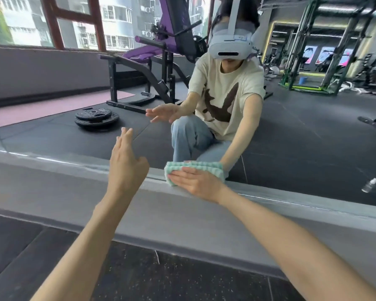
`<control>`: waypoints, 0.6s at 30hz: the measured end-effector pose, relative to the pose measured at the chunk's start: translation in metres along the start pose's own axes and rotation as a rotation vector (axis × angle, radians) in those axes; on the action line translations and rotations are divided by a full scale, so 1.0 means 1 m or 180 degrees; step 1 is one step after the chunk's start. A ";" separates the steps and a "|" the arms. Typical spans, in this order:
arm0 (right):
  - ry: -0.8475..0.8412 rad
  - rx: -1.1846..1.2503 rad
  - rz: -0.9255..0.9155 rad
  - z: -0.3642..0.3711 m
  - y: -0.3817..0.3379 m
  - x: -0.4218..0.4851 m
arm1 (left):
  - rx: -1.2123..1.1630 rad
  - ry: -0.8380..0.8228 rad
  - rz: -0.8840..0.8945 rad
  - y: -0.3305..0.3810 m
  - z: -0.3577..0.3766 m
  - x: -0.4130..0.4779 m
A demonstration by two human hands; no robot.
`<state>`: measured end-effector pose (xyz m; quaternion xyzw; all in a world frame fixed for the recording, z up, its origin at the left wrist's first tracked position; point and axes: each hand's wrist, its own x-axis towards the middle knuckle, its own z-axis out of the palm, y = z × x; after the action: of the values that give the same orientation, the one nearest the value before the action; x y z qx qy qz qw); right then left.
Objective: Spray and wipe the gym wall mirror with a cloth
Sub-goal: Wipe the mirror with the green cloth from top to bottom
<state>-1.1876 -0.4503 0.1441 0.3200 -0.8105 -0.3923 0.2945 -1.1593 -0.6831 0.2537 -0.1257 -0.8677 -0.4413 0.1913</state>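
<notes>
Gym mirror [291,137], low edge: cloth [170,175] under right hand [197,182]

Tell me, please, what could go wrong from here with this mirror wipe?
The open left hand hovers near the mirror and might leave fingerprints on it. The right hand presses the cloth flat at the glass's bottom edge, so the cloth may slip onto the grey ledge and carry dirt back.

Head-worn view, low, near mirror [291,137]
</notes>
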 end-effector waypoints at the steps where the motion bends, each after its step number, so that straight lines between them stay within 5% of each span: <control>1: 0.0094 -0.0027 -0.0093 -0.005 0.010 0.007 | -0.0018 0.0000 -0.0065 0.000 -0.011 -0.003; 5: 0.0428 -0.0675 0.0361 -0.053 0.107 0.066 | 0.0123 0.0023 -0.0036 0.003 -0.038 0.005; 11: 0.0785 -0.0397 0.1125 -0.152 0.252 0.133 | 0.0284 -0.0183 0.0071 0.028 -0.066 0.055; 18: 0.1668 0.0271 0.2562 -0.190 0.282 0.212 | 0.0479 -0.0024 0.0454 0.032 -0.128 0.122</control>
<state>-1.2626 -0.5570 0.5229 0.0807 -0.7839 -0.1198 0.6039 -1.2279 -0.7627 0.3996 -0.1742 -0.8879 -0.3597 0.2279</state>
